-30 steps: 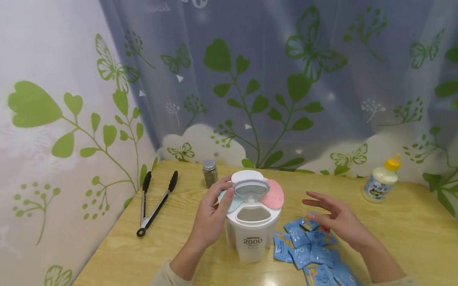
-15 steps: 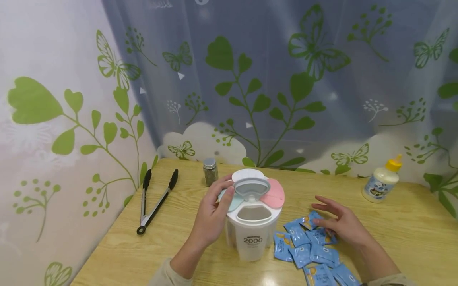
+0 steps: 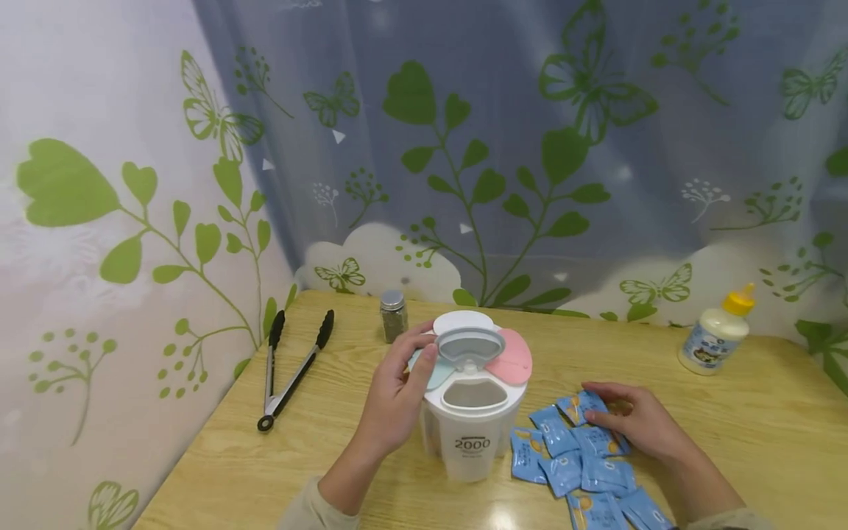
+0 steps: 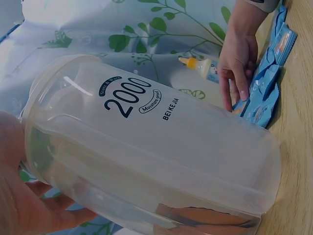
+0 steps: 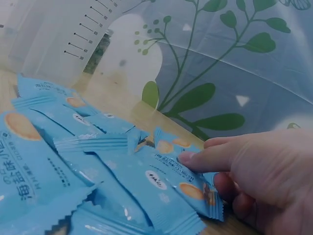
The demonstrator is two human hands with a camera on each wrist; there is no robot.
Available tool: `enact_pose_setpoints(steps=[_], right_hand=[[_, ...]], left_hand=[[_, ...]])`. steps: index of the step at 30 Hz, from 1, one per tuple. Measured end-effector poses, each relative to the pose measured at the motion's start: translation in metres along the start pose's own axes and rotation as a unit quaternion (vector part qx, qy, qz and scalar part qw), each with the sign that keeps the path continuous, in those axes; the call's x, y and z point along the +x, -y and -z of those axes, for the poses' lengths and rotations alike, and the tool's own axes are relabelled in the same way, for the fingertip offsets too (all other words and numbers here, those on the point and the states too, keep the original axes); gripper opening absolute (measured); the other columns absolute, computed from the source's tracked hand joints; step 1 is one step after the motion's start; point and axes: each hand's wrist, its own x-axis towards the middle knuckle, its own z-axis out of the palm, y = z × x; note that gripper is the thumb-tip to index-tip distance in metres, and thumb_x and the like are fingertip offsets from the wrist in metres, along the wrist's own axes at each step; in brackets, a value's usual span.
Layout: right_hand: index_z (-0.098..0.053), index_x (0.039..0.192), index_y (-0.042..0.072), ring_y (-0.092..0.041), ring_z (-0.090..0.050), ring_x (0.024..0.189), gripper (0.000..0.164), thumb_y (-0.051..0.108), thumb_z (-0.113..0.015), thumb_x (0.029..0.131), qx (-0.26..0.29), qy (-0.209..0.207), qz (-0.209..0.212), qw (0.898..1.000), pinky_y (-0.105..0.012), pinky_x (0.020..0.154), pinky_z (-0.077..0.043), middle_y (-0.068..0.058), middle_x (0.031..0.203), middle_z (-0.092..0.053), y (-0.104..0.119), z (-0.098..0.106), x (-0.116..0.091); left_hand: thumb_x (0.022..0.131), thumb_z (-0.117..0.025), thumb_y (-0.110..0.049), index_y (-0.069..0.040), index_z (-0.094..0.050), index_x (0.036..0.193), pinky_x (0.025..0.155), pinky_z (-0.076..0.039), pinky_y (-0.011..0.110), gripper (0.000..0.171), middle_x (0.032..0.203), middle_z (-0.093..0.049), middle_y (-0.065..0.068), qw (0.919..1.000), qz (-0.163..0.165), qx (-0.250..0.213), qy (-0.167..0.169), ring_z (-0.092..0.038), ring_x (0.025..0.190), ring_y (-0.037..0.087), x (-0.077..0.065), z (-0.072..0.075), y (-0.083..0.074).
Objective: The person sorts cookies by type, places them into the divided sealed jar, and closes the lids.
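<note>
So compared with a second ago, the right hand (image 3: 642, 423) has come down: it was hanging open over the pile, and now it's pinching the farthest blue packet (image 3: 579, 406), thumb on top and fingers round the outer edge. That packet is still down with the other packets (image 3: 608, 475), right of the middle of the table and running toward the near edge. Left hand (image 3: 394, 401) hasn't budged, still gripping the left side of the clear container (image 3: 472, 449) up by its lid, thumb on top.

The table (image 3: 252, 486) is light wood grain, pushed up against a blue-grey printed cloth (image 3: 503, 96) with green leaves and butterflies, and a paler one (image 3: 73, 287) along the left edge.

Container's upright around the middle, grey flap (image 3: 470, 346) raised over the front opening; the pink lid (image 3: 511, 358) is down. The left hand covers part of the pale blue lid (image 3: 439, 374). Something orange-brown shows low through the wall in the left wrist view, can't tell what.

Otherwise: spread tongs (image 3: 293, 384) by the left edge, a small jar (image 3: 394, 318) near the far edge, and a yellow-capped bottle (image 3: 714, 340) toward the far right corner.
</note>
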Motion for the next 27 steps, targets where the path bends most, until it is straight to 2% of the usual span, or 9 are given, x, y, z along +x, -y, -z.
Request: enact_pose_setpoints(steps=[2,3,5,8,10,13,20,23,27], right_hand=[[-0.064,0.132,0.009,-0.039,-0.059,0.122,0.053,0.035,-0.077,0.087,-0.014,-0.009,-0.014,1.000,-0.062,0.101,-0.043,-0.017,0.132,-0.065,-0.002,-0.001,-0.001],[-0.065,0.131,0.010,-0.029,-0.061,0.121,0.053,0.036,-0.078,0.087,-0.016,-0.013,-0.020,1.000,-0.059,0.100,-0.044,-0.016,0.132,-0.065,-0.002,-0.001,-0.001],[-0.065,0.132,0.011,-0.020,-0.068,0.100,0.054,0.038,-0.078,0.086,-0.014,-0.018,-0.039,0.999,-0.048,0.096,-0.048,-0.015,0.128,-0.067,-0.002,-0.001,-0.002],[-0.062,0.135,0.009,-0.007,-0.060,0.068,0.058,0.039,-0.077,0.087,0.026,-0.012,-0.078,0.997,-0.031,0.077,-0.050,-0.009,0.100,-0.073,0.001,-0.001,-0.002],[-0.058,0.139,0.006,-0.012,-0.053,0.054,0.063,0.038,-0.076,0.088,0.069,-0.008,-0.109,0.992,-0.027,0.061,-0.046,-0.003,0.080,-0.067,0.004,-0.001,-0.002],[-0.054,0.141,0.004,-0.010,-0.052,0.058,0.067,0.038,-0.076,0.088,0.121,-0.009,-0.141,0.983,-0.027,0.053,-0.045,0.005,0.068,-0.058,0.007,0.002,0.000],[-0.051,0.145,0.006,-0.006,-0.065,0.080,0.065,0.041,-0.070,0.093,0.177,-0.008,-0.147,0.973,-0.024,0.071,-0.055,0.012,0.091,-0.069,0.011,0.010,-0.004],[-0.053,0.144,0.011,-0.002,-0.067,0.093,0.056,0.034,-0.068,0.096,0.247,0.001,-0.128,0.960,-0.022,0.082,-0.056,0.021,0.106,-0.067,0.016,0.015,-0.005],[-0.057,0.141,0.016,0.000,-0.065,0.102,0.042,0.019,-0.063,0.099,0.351,0.026,-0.093,0.932,-0.021,0.087,-0.055,0.023,0.120,-0.062,0.024,0.020,-0.005]], left_hand=[[0.106,-0.048,-0.027,-0.012,-0.065,0.120,0.097,-0.053,0.039,0.026,0.149,-0.050,0.003,1.0000,-0.001,-0.001,0.003,-0.049,0.137,0.026,0.001,-0.001,0.001],[0.106,-0.048,-0.027,-0.012,-0.065,0.120,0.097,-0.053,0.040,0.027,0.149,-0.050,0.002,1.0000,-0.001,0.000,0.005,-0.049,0.137,0.025,0.001,-0.001,0.001],[0.106,-0.048,-0.028,-0.012,-0.065,0.120,0.097,-0.052,0.041,0.027,0.149,-0.050,0.002,1.0000,-0.003,0.001,0.007,-0.049,0.138,0.025,0.002,-0.002,0.001],[0.106,-0.049,-0.027,-0.012,-0.065,0.119,0.097,-0.052,0.041,0.026,0.150,-0.050,0.002,1.0000,-0.004,0.006,0.006,-0.049,0.137,0.025,0.001,-0.001,0.002],[0.106,-0.049,-0.028,-0.012,-0.065,0.120,0.097,-0.052,0.041,0.026,0.150,-0.050,0.002,0.9999,-0.003,0.008,0.005,-0.049,0.138,0.025,0.001,-0.001,0.001],[0.106,-0.049,-0.028,-0.012,-0.065,0.120,0.096,-0.053,0.038,0.026,0.150,-0.050,0.001,1.0000,-0.002,0.007,0.002,-0.049,0.137,0.024,0.001,0.000,0.002],[0.106,-0.049,-0.028,-0.011,-0.065,0.119,0.095,-0.053,0.034,0.027,0.151,-0.048,0.002,0.9999,0.005,-0.002,0.011,-0.048,0.138,0.025,-0.001,0.000,0.004],[0.106,-0.048,-0.029,-0.012,-0.064,0.120,0.097,-0.053,0.038,0.027,0.151,-0.049,0.001,0.9999,0.008,0.007,0.007,-0.048,0.138,0.025,-0.001,0.000,0.002],[0.106,-0.048,-0.028,-0.012,-0.064,0.121,0.098,-0.053,0.042,0.027,0.150,-0.049,0.001,0.9999,0.007,0.010,0.001,-0.048,0.138,0.024,0.000,0.001,0.000]])
